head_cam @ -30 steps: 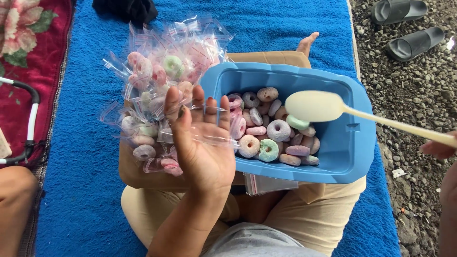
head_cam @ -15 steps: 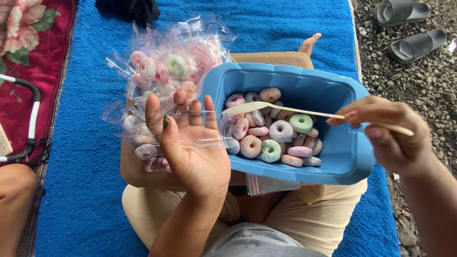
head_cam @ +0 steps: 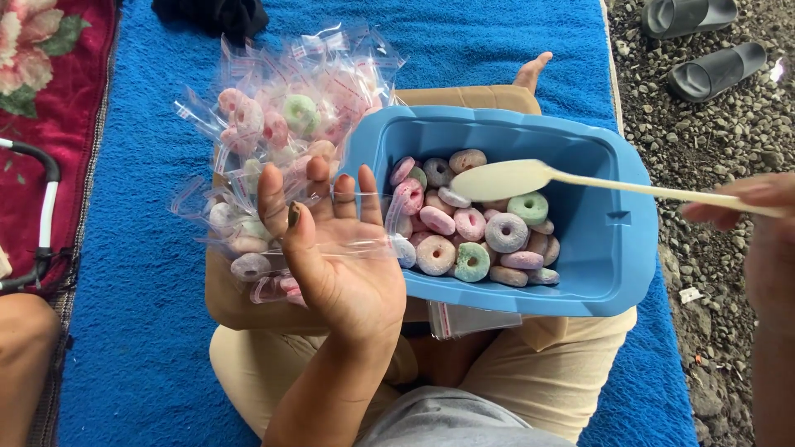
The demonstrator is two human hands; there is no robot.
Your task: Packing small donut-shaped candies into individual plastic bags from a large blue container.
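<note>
Spoon [head_cam: 505,178] in my right hand [head_cam: 766,228], handle running right, bowl over rings [head_cam: 472,223]; left hand [head_cam: 335,248] open, bag [head_cam: 364,219] across fingers, nearer tub [head_cam: 613,240].

Glossy clear plastic bags [head_cam: 290,108], smooth matt blue plastic tub [head_cam: 604,240], sugar-dusted candy rings [head_cam: 472,240], fuzzy blue towel [head_cam: 141,331].

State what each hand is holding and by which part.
The right hand grips the cream plastic spoon at the far end of its handle, its bowl over the blue tub. The left hand has a small clear bag lying across its open fingers.
</note>
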